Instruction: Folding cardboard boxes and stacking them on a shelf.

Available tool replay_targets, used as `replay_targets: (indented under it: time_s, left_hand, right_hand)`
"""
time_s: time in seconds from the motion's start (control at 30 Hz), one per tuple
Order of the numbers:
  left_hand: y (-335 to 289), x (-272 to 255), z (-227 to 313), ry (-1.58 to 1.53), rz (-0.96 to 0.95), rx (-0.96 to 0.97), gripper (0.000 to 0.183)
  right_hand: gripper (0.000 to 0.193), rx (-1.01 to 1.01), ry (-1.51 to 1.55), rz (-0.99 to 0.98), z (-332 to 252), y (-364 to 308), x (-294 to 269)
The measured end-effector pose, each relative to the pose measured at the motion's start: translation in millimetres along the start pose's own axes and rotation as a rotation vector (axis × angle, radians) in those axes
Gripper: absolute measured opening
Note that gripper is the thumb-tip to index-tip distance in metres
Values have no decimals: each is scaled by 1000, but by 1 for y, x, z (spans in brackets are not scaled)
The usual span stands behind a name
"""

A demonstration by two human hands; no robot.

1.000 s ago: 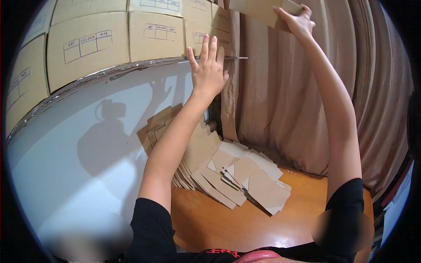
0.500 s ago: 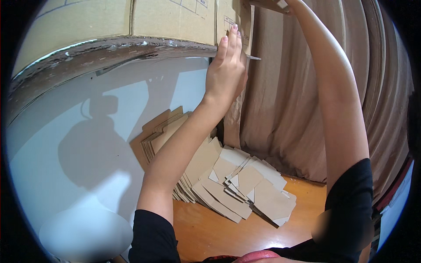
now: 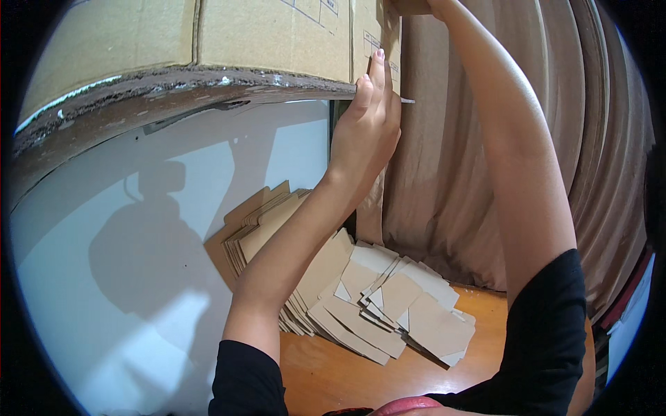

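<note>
Head view: black sleeves (image 3: 246,381) at 7 and 4 o'clock, both arms up. Left hand (image 3: 364,132) near 12, fingers (image 3: 377,73) straight, gripping nothing, at the shelf end by the end box (image 3: 388,35); contact unclear. Right hand (image 3: 440,7) at 1, cut by the top edge; can't tell if fingers are closed. Brown box (image 3: 413,7) just beside it, toward 12, mostly out of frame. Shelf (image 3: 173,87) at 10, big boxes (image 3: 270,41) on it at 11. Flat cardboard pile (image 3: 374,305) at 5, on orange-brown counter (image 3: 333,367). Behind: curtain (image 3: 465,173) at 2, white wall (image 3: 69,236) at 9.
</note>
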State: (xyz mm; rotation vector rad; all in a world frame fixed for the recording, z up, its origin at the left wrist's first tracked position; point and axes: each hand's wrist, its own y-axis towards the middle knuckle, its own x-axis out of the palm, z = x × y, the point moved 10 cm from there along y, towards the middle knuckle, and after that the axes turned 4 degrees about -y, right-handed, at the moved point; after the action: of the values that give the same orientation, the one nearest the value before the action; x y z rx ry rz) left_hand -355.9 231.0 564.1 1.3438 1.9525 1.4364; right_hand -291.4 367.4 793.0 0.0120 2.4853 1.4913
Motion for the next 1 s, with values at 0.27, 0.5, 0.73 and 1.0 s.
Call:
replay_targets:
  time_s: [0.27, 0.5, 0.73, 1.0]
  left_hand:
    - [5, -2, 3, 23, -23, 0, 43]
    - [0, 4, 0, -11, -73, -6, 44]
    - [4, 6, 4, -35, -133, -5, 52]
    - [9, -7, -3, -413, -325, -132, 43]
  right_hand:
    - [64, -21, -5, 100, 39, 43, 19]
    - [66, -69, -11, 183, 50, 43, 19]
    - [67, -107, -149, 265, 52, 27, -39]
    - [88, 350, -338, -486, 69, -75, -63]
